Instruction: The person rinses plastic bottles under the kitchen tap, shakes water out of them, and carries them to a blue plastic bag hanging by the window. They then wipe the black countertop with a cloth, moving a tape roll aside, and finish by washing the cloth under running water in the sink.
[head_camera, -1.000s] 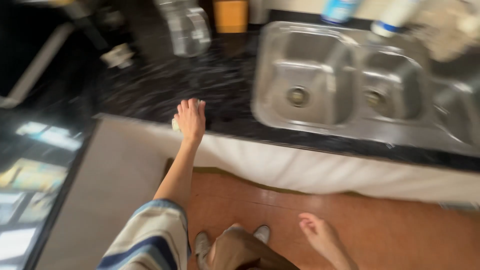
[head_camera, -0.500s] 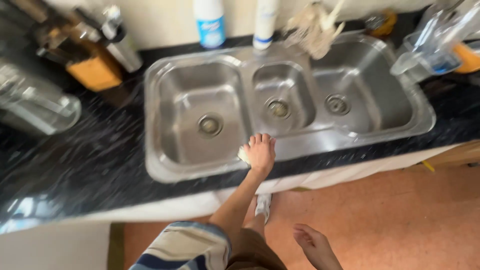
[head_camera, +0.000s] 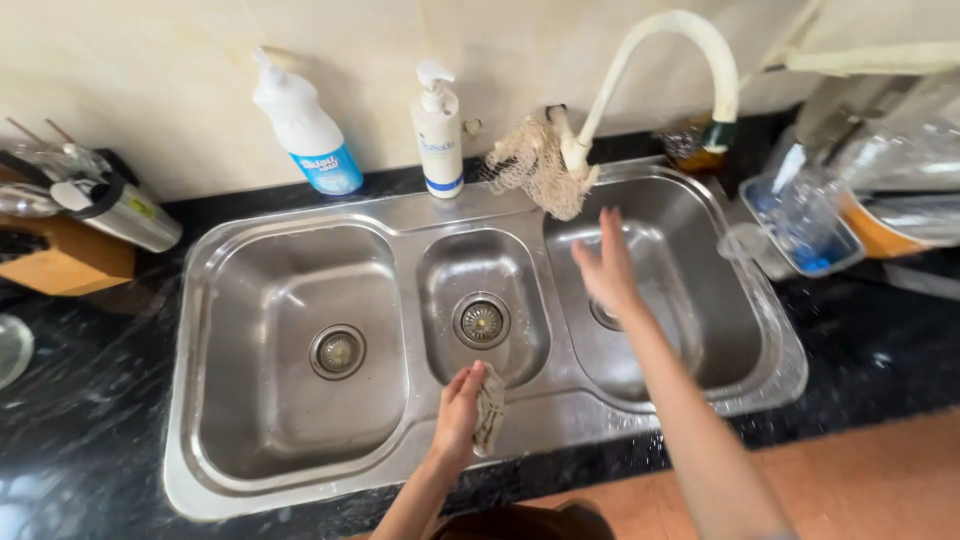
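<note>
Wiping looks like the step in hand: at the sink's (head_camera: 200, 490) front rim, the left hand (head_camera: 458, 418) grips a small crumpled cloth (head_camera: 489, 408) against the lip of the middle basin (head_camera: 480, 300). Farther back, the right hand (head_camera: 607, 268) hangs open, fingers spread, over the right basin (head_camera: 700, 300), below the white curved faucet (head_camera: 660, 60); wetting the cloth would probably call for a turn of the tap. All three basins look empty of dishes. Along the back edge stand a spray bottle (head_camera: 305, 130) and a pump bottle (head_camera: 438, 130).
</note>
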